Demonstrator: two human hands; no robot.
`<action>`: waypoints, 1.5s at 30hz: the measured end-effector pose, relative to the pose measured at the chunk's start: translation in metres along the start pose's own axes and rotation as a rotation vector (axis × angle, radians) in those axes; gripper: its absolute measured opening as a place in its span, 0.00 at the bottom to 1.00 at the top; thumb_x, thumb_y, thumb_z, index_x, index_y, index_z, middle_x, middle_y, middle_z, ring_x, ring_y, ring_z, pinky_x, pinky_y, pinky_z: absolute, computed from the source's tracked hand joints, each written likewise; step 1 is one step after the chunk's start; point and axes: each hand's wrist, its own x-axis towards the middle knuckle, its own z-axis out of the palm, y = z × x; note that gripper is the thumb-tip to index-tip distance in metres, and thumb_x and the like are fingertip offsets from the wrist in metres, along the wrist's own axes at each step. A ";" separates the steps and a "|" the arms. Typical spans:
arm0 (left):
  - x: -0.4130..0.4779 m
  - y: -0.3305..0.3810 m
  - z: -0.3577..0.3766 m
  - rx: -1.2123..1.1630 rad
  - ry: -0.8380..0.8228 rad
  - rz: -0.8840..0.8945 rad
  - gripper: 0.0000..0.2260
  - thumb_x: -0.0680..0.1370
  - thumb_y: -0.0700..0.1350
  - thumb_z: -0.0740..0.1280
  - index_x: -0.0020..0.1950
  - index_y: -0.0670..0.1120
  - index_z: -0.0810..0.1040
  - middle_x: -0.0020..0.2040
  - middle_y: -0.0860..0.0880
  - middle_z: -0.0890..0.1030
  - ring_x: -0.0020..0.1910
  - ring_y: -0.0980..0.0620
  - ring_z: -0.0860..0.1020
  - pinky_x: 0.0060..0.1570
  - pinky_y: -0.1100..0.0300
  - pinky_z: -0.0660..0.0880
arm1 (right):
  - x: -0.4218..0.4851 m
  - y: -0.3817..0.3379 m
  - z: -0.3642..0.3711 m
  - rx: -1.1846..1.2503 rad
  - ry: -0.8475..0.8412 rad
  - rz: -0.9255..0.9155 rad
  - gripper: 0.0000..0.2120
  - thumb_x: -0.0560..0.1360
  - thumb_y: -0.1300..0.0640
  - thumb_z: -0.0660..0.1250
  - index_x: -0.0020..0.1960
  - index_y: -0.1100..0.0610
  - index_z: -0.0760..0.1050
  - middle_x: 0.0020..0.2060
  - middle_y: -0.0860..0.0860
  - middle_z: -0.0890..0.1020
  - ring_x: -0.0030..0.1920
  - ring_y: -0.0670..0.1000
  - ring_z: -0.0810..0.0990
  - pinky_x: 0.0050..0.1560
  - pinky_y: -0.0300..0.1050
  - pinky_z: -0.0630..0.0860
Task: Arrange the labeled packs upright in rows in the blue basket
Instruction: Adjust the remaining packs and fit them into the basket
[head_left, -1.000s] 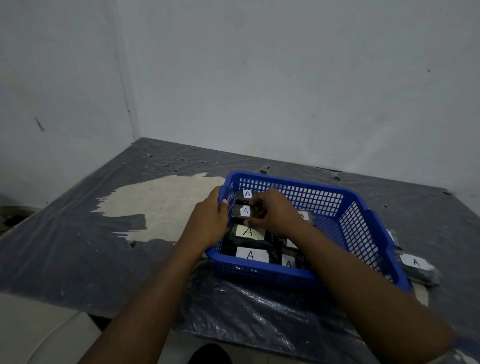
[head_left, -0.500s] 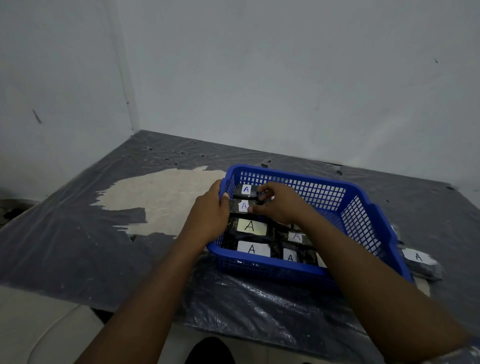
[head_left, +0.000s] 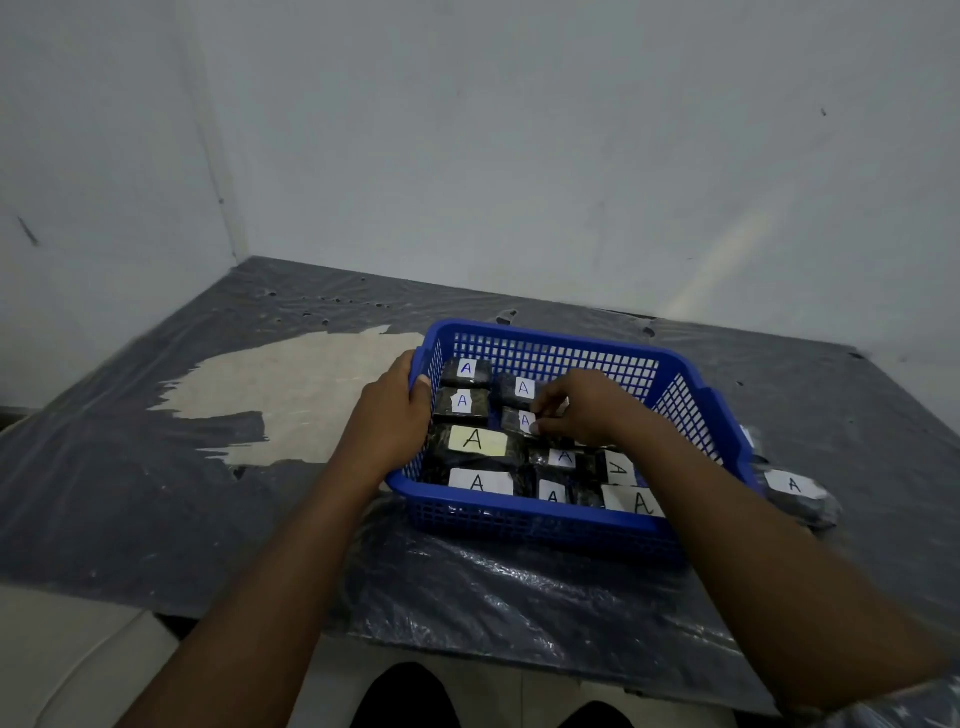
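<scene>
The blue plastic mesh basket (head_left: 550, 358) holds black packs with white "A" labels (head_left: 477, 440). Left hand (head_left: 387, 421) fingers grip its rim. Right hand (head_left: 584, 408) fingers pinch one small pack (head_left: 519, 420). Another labeled pack (head_left: 795, 491) lies outside, right of them.

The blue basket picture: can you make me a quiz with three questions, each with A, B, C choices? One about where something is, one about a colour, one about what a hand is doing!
1. Where is the pack lying outside the basket?
A. Right of it
B. Left of it
C. Behind it

2. What colour is the basket?
A. Red
B. Blue
C. Green

3. What is the left hand doing?
A. Resting flat on the table
B. Lifting a pack
C. Holding the basket's rim

Answers:
A, the loose pack lies by the right wall.
B, the basket is blue mesh.
C, the left hand has its grip on the left rim while the right hand reaches the packs.
</scene>
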 end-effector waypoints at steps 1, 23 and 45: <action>0.000 0.000 0.000 0.001 -0.001 -0.006 0.16 0.84 0.47 0.55 0.72 0.49 0.67 0.49 0.54 0.75 0.36 0.65 0.70 0.35 0.69 0.64 | 0.000 -0.001 0.001 0.005 0.005 -0.004 0.14 0.73 0.52 0.75 0.57 0.54 0.82 0.49 0.49 0.85 0.50 0.48 0.83 0.52 0.43 0.78; 0.002 0.000 0.004 0.022 0.013 -0.023 0.18 0.84 0.48 0.55 0.74 0.49 0.66 0.50 0.54 0.74 0.36 0.65 0.69 0.35 0.70 0.64 | -0.025 0.037 -0.020 -0.032 -0.024 0.293 0.07 0.72 0.56 0.76 0.49 0.54 0.82 0.45 0.50 0.84 0.49 0.50 0.81 0.55 0.46 0.77; -0.001 0.004 0.000 0.144 0.047 -0.017 0.18 0.84 0.47 0.56 0.74 0.47 0.66 0.61 0.42 0.80 0.44 0.52 0.73 0.45 0.57 0.69 | -0.069 0.044 -0.019 0.064 0.035 0.320 0.07 0.73 0.60 0.75 0.50 0.59 0.83 0.46 0.53 0.85 0.50 0.52 0.83 0.56 0.49 0.80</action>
